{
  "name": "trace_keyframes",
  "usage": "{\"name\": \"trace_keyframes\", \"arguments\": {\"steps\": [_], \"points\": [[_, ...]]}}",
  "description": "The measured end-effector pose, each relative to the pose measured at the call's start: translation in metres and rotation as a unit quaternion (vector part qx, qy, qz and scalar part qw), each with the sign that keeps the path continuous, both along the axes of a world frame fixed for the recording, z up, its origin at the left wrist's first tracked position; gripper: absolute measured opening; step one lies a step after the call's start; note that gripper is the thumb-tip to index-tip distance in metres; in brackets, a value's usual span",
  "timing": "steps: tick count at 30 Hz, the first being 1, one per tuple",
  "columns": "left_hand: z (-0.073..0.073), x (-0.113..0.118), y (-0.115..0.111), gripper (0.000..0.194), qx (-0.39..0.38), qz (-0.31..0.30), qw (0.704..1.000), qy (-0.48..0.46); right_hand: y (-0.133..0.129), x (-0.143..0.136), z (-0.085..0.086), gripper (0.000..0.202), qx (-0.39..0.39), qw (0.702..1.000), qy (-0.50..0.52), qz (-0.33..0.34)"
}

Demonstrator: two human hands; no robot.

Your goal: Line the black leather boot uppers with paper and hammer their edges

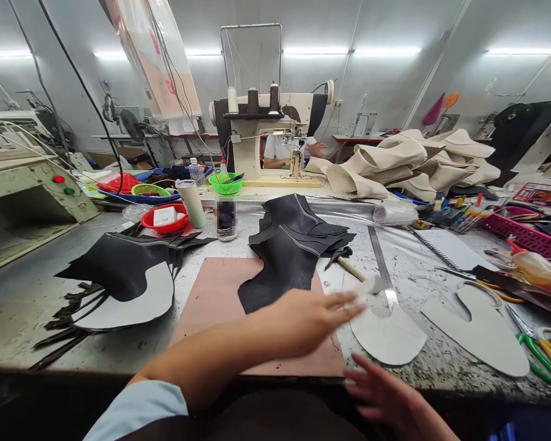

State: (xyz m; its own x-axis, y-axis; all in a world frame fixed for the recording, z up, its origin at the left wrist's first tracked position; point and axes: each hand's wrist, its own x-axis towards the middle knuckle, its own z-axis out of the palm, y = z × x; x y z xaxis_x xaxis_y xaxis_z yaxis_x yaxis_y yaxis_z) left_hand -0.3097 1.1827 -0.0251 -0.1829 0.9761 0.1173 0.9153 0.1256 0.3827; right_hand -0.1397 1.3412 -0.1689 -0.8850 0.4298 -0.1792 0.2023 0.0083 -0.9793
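My left hand (314,318) reaches rightward over the pink mat (206,300), fingers stretched out and slightly blurred. Just past its fingertips is a small blurred whitish piece (374,285); whether they touch is unclear. Lower right, at the table's front edge, my right hand (383,389) has spread, blurred fingers with nothing visible in them. Black cut pieces (282,263) lie stacked on and behind the mat, partly behind my left forearm. A rounded white template (390,337) lies right of the mat. Behind it are a hammer (351,267) and a metal ruler (380,257).
More black pieces (114,263) with a white template (140,312) lie left. Another curved template (482,334) and green-handled scissors (539,361) lie right. Behind stand a phone (226,219), a cup (191,203), a sewing machine (248,147) and cream pieces (395,162). A person (275,150) sits beyond.
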Motion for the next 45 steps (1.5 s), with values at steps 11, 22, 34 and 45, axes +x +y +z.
{"name": "trace_keyframes", "arguments": {"steps": [11,22,34,45], "points": [[-0.083,0.01,-0.05,0.076,0.058,0.119,0.819,-0.558,-0.037,-0.105,0.078,0.053,-0.282,0.952,0.12,0.013],[-0.099,0.015,-0.087,0.062,0.297,0.352,0.531,-0.711,-0.075,-0.102,0.033,0.049,-0.236,0.966,0.067,0.082],[-0.098,-0.024,-0.093,0.046,0.265,0.391,0.564,-0.677,-0.038,-0.126,0.029,0.038,0.08,0.982,0.095,0.143],[-0.124,-0.048,-0.083,0.042,0.207,0.433,0.564,-0.672,-0.012,-0.176,0.005,0.042,0.031,0.949,-0.031,0.312]]}}
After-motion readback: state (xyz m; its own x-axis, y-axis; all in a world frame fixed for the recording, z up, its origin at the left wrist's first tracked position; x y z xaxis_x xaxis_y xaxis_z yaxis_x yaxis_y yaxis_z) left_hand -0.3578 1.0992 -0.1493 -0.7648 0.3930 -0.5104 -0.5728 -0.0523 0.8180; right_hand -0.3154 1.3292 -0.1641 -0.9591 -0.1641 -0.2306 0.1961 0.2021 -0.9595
